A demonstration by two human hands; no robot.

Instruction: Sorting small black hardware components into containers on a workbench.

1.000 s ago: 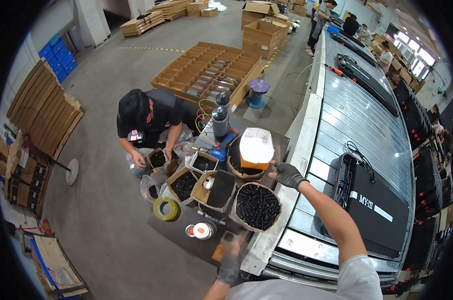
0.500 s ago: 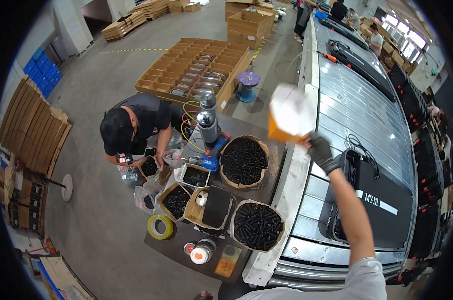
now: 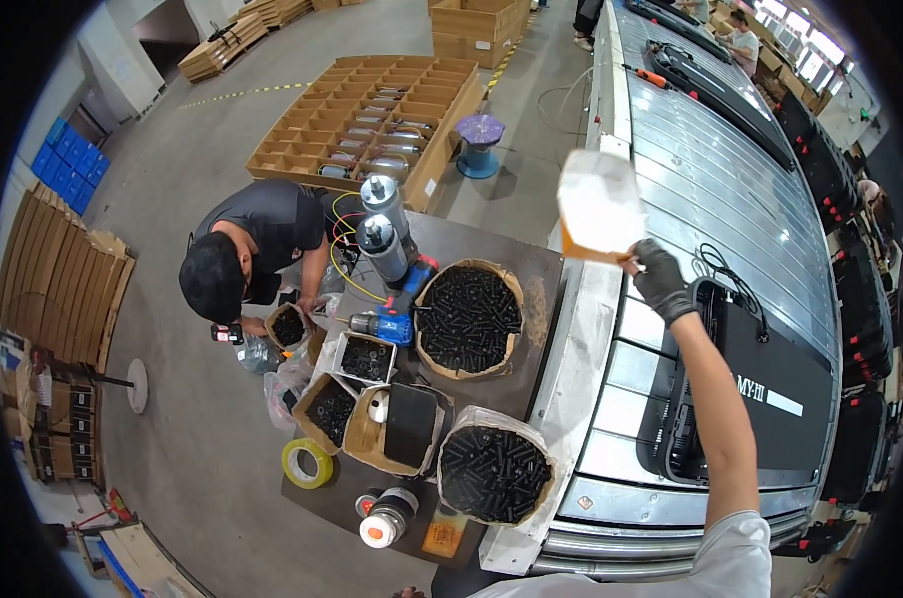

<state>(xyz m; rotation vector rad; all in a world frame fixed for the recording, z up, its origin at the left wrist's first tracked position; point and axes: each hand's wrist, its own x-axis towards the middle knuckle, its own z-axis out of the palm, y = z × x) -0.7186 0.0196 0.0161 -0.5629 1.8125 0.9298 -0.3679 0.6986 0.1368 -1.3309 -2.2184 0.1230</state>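
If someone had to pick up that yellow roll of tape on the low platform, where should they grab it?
The yellow tape roll lies flat with its hole facing up, at the platform's near left corner. Best come straight down from above and pinch the ring's wall, one finger in the hole and the thumb outside. Its floor-facing side looks free; a cardboard box crowds the other.

Right arm fully extended up and forward from the lower right, forearm bare, sleeve white at the shoulder. Right hand (image 3: 660, 282) wears a dark glove, raised above the black case (image 3: 770, 399), fingers pinched shut on the lower corner of a white box (image 3: 599, 204). Left hand out of view.
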